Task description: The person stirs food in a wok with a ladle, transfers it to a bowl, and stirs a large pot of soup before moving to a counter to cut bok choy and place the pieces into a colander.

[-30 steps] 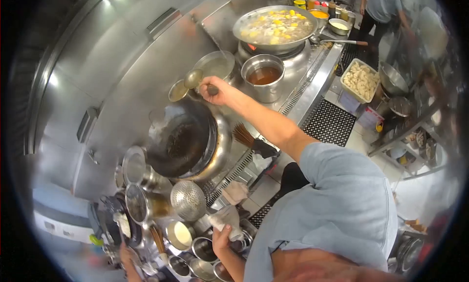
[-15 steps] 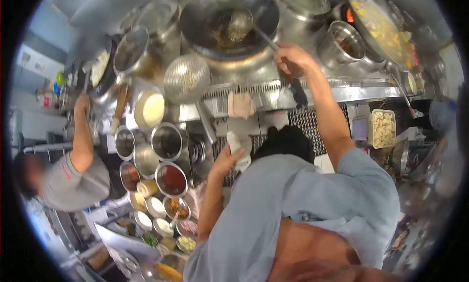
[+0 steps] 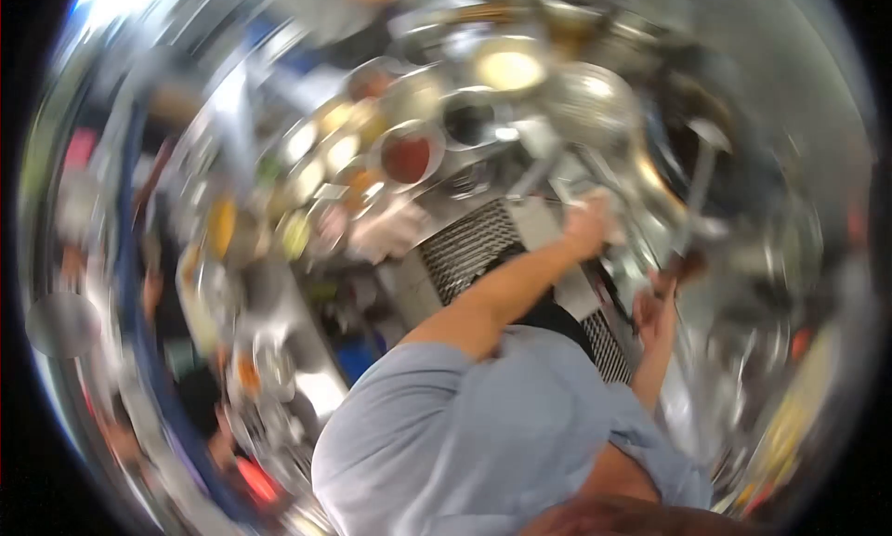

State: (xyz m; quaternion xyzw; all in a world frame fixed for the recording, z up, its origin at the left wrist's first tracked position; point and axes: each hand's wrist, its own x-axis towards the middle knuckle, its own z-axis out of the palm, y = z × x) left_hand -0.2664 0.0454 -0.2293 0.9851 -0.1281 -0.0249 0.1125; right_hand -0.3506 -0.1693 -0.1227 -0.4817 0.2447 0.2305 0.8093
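My right hand is closed around the brown grip of a long-handled ladle. The ladle's bowl reaches into a dark wok on the stove, whose contents are too blurred to make out. At the stove's front edge, my left hand is closed on a pale cloth, its fingers smeared by motion. Beyond that hand lies a round perforated strainer, with its handle pointing down toward the floor side.
Left of the strainer are a pale-yellow-filled bowl, a dark-filled pot and a red sauce pot. Another cloth hangs by the counter edge. Black grid matting covers part of the floor.
The view has swung left and blurred. My left hand has moved from beside my body out to the stove edge. My right hand still holds the ladle.
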